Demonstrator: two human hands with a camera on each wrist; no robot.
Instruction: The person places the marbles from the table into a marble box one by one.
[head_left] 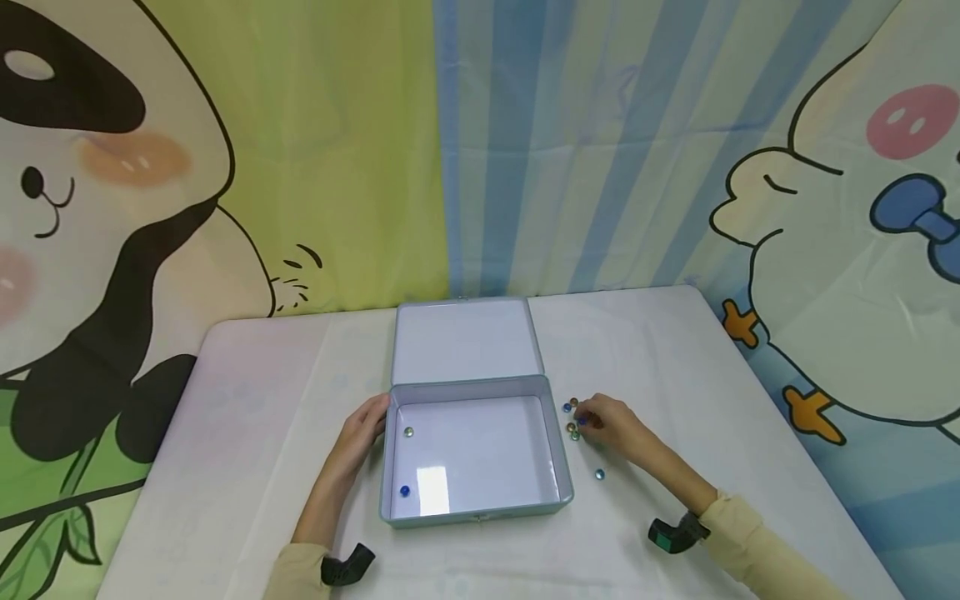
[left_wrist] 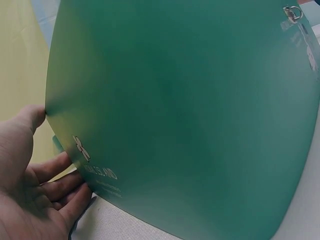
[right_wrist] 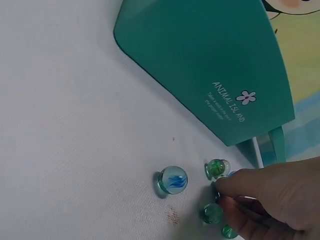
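Note:
A shallow tin box (head_left: 480,517) with a pale inside stands on the table, its lid (head_left: 467,342) folded back. Inside lie a greenish clear marble (head_left: 408,432) and a blue marble (head_left: 405,491). My left hand (head_left: 362,429) rests against the box's left side near the back, its thumb and fingertips touching the edge of the green outer wall (left_wrist: 180,115). To the right of the box, my right hand (head_left: 611,423) pinches a dark blue marble (head_left: 582,421) between thumb and finger. Several marbles surround it, among them a green marble (right_wrist: 212,213). A clear marble with a blue swirl (right_wrist: 174,180) lies apart, nearer me.
White cloth covers the table (head_left: 262,458). Behind it hangs a curtain (head_left: 337,167) printed with cartoon animals. Each wrist wears a black camera mount, such as the right mount (head_left: 675,533).

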